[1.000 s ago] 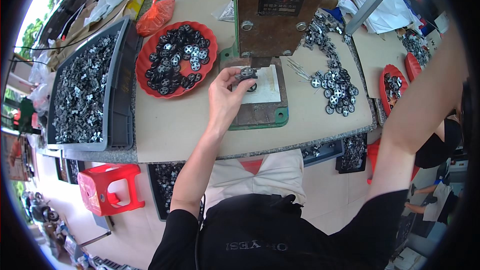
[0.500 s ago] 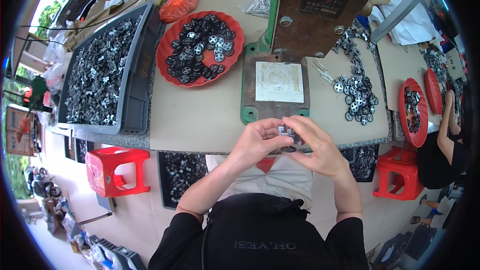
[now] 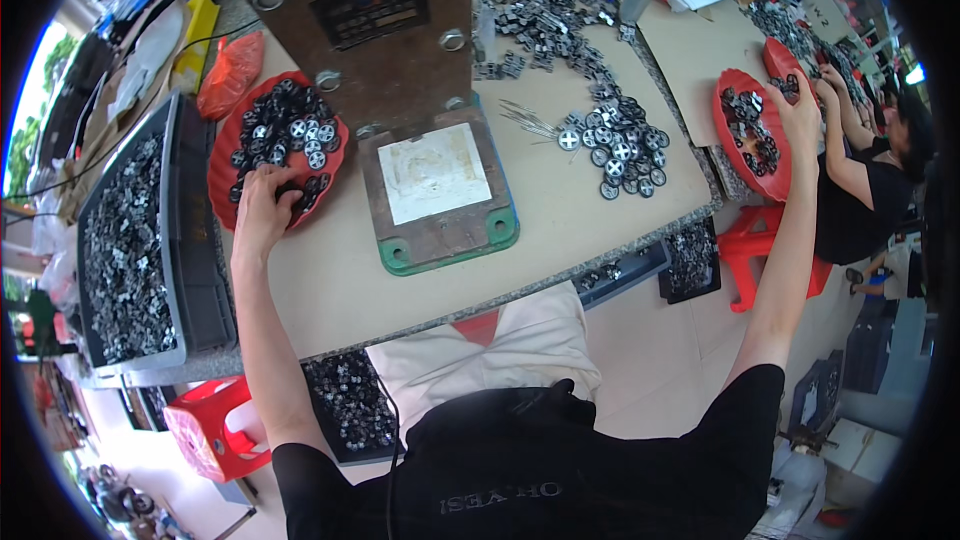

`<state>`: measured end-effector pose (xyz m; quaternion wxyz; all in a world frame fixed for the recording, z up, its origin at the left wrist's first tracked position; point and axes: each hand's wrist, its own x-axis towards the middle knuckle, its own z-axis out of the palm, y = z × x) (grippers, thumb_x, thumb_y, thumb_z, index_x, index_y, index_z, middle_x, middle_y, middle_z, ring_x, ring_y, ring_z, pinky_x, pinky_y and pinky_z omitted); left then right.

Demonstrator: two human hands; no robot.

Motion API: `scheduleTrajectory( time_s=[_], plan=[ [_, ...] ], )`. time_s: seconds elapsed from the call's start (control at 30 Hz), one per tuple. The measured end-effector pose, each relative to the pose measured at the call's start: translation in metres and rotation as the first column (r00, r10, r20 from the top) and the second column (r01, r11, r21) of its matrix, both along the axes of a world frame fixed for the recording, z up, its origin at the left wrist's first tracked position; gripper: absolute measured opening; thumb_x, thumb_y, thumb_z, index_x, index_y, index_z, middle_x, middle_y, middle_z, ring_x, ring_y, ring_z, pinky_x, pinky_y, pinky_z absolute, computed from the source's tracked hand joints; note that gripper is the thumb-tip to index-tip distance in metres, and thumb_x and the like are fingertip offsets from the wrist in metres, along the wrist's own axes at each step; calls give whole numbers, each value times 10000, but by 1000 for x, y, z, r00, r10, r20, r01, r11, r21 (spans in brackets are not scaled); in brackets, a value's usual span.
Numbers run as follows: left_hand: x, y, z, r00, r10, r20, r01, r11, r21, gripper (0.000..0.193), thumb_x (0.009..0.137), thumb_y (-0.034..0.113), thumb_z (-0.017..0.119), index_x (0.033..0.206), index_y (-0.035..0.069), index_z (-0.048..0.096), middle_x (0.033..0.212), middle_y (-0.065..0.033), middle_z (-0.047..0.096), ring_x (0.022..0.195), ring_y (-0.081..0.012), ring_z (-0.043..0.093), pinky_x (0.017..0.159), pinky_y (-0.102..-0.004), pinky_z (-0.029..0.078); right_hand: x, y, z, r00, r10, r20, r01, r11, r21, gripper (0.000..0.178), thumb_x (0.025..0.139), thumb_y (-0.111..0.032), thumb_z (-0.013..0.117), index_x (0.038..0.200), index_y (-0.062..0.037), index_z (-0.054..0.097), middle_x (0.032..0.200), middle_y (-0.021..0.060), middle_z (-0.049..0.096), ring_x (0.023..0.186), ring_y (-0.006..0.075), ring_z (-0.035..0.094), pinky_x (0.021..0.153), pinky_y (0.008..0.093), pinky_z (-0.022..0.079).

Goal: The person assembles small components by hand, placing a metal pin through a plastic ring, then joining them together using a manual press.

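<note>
My left hand (image 3: 262, 208) reaches into the near side of a scalloped red plate (image 3: 342, 140) of small black wheels (image 3: 268, 135) with silver cross-shaped centres. Its fingers curl down among the wheels; what lies between the fingertips is hidden. Far to the right, my right arm is stretched out. My right hand (image 3: 798, 118) is over a second red plate (image 3: 728, 145) holding several dark assembled parts. A small dark wheel part (image 3: 787, 87) shows between its thumb and fingers.
A press (image 3: 390, 40) with a white pad (image 3: 435, 172) stands mid-table. Loose wheels (image 3: 625, 145), thin pins (image 3: 530, 122) and grey metal brackets (image 3: 550, 25) lie to its right. A grey crate (image 3: 180, 240) of brackets stands left. A co-worker (image 3: 865, 175) sits at right beside a red stool (image 3: 745, 250).
My hands were together at the table's front edge around a small metal-and-black part. They have separated: left to the wheel plate, right out to the far plate. The view has turned rightward.
</note>
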<state>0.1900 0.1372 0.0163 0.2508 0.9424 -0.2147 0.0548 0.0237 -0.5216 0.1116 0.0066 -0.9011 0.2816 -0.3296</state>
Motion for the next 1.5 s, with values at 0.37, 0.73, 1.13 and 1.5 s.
scheduleTrajectory(
  time_s=[0.37, 0.73, 1.13, 1.5],
  plan=[
    [4, 9, -7, 998, 9, -66, -6, 999, 39, 163, 713, -21, 637, 871, 4, 664, 889, -122, 606, 921, -290, 557, 845, -365, 429, 35, 203, -79, 780, 624, -41, -515, 678, 524, 290, 757, -140, 686, 1015, -15, 641, 898, 119, 650, 753, 247, 618, 682, 337, 486],
    [-2, 10, 3, 1000, 29, -9, -28, 996, 88, 112, 705, -2, 658, 817, -4, 652, 881, -129, 617, 889, -287, 561, 801, -355, 437, 51, 243, -113, 743, 645, -178, -531, 731, 428, 225, 761, -145, 671, 960, -41, 653, 872, 110, 594, 781, 295, 609, 701, 382, 481],
    [-6, 14, -2, 978, 173, -117, -189, 972, -141, 161, 737, 34, 661, 895, 12, 681, 857, -156, 651, 887, -286, 617, 803, -342, 465, 84, 250, -123, 587, 769, -253, -613, 627, 481, 83, 764, -53, 565, 799, -1, 621, 869, 159, 598, 859, 347, 592, 759, 429, 460],
    [-6, 22, 7, 956, 206, -211, -209, 978, 4, 254, 761, 71, 683, 1007, 9, 670, 922, -138, 674, 852, -257, 649, 784, -343, 488, 101, 265, -123, 550, 827, 115, -800, 482, 357, 53, 840, -9, 538, 891, -5, 549, 870, 152, 577, 799, 317, 565, 692, 371, 444]
  ],
)
